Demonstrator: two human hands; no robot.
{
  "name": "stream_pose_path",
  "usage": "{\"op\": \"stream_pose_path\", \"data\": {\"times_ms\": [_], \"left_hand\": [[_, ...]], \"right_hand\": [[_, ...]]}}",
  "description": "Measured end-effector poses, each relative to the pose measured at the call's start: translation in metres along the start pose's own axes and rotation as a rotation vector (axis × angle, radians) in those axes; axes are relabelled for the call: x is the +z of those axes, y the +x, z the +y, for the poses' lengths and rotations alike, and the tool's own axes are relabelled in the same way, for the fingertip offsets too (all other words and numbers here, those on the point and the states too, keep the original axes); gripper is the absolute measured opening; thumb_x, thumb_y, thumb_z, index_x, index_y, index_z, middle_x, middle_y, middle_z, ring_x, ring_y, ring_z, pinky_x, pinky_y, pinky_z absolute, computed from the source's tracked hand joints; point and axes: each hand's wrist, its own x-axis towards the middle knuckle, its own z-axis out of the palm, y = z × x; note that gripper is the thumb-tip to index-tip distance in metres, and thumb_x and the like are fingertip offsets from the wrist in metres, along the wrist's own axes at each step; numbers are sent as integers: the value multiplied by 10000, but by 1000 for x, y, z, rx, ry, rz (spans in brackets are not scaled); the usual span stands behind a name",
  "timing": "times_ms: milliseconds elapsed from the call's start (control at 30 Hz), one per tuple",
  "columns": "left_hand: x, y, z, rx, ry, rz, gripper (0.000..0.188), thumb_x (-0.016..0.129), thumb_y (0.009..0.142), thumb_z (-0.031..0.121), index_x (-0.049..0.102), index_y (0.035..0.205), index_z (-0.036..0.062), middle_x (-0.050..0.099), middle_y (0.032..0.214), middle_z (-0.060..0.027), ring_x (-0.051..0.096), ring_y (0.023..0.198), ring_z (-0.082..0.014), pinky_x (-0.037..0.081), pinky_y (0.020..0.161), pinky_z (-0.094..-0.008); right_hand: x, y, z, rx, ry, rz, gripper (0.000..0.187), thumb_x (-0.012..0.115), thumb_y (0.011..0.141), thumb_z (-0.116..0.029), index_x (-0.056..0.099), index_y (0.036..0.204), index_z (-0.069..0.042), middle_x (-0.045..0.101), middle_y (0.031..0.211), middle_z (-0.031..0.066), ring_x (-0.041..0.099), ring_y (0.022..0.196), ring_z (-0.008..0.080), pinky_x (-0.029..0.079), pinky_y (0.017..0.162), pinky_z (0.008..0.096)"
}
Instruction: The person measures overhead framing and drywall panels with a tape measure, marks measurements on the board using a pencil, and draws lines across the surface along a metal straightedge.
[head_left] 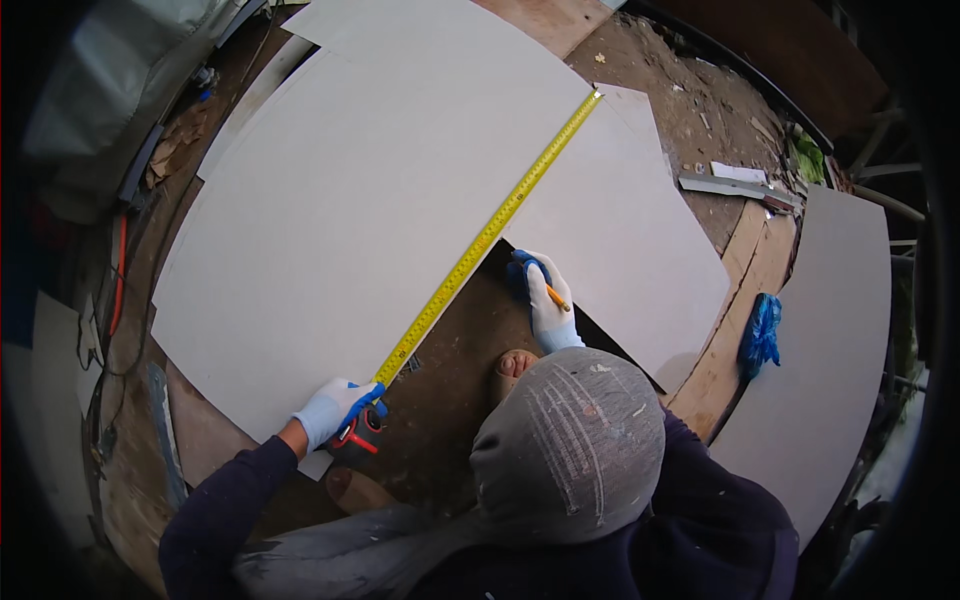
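Observation:
My left hand (338, 408), in a white glove with blue coated fingers, closes around the case of a tape measure (358, 434), black with red parts. Its yellow blade (490, 232) runs diagonally up to the far right edge of a large white board (350, 190). Along its lower stretch the blade follows that board's right edge. My right hand (545, 300), gloved alike, has its fingers curled, and an orange pencil (557, 298) sticks out from them. It is beside the blade, at the near left corner of a second white board (630, 250). The pencil's other end is hidden.
Dark ground (450, 330) shows between the boards. A crumpled blue glove (762, 335) lies at the right, against a long pale panel (825, 350). Wooden planks (745, 300) and metal scraps (740, 186) lie further up. A grey hood (570, 440) covers part of the lower middle.

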Motion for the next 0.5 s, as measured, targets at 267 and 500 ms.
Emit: {"op": "stream_pose_path", "data": {"times_ms": [267, 500], "left_hand": [[-5, -6, 4, -28, -67, -37, 430, 711, 1052, 362, 674, 1202, -39, 758, 941, -97, 746, 753, -195, 608, 661, -342], [7, -11, 14, -9, -20, -63, 406, 705, 1055, 361, 700, 1177, -26, 754, 929, -88, 728, 754, -167, 607, 688, -335]], "right_hand": [[-9, 14, -33, -382, -610, -91, 271, 630, 1077, -169, 670, 1273, 15, 733, 1134, 155, 714, 1014, 229, 558, 925, 350], [-26, 8, -3, -316, -419, -8, 287, 612, 1108, -202, 669, 1279, 21, 734, 1138, 115, 683, 1038, 165, 544, 950, 319]]}}
